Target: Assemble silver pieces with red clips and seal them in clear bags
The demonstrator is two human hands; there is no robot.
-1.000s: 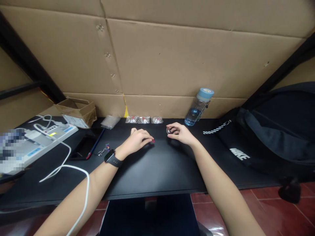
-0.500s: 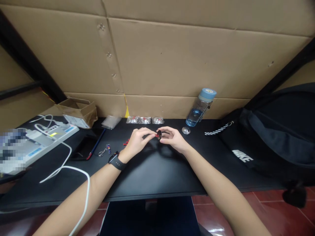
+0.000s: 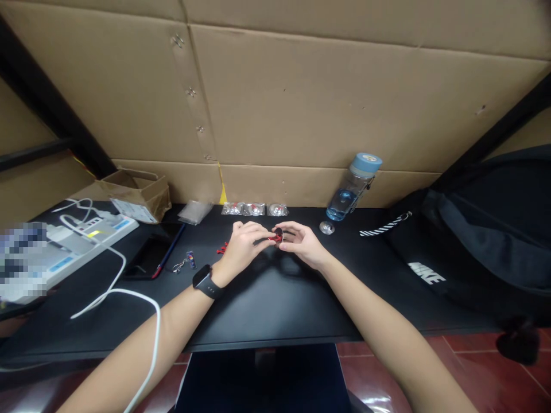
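Over the middle of the table, my left hand is closed in a pinch on a small red piece, perhaps a cord. Facing it, my right hand grips a small round disc by its edge, the dark inner side turned left. The red piece touches the disc; fingers hide how they join. More red pieces lie partly behind my left hand. A shiny domed metal disc rests right of my right hand. Behind my hands, several clear packets hold similar silver discs with red bits.
A water bottle and a black bag stand at right. On the left are a tablet, a keychain, a cardboard box, plastic bags and a power strip. A white cable crosses my left forearm.
The disc has turned slightly, showing more of its inner side and more red against it. Both hands stay almost in place; the view has shifted a little.
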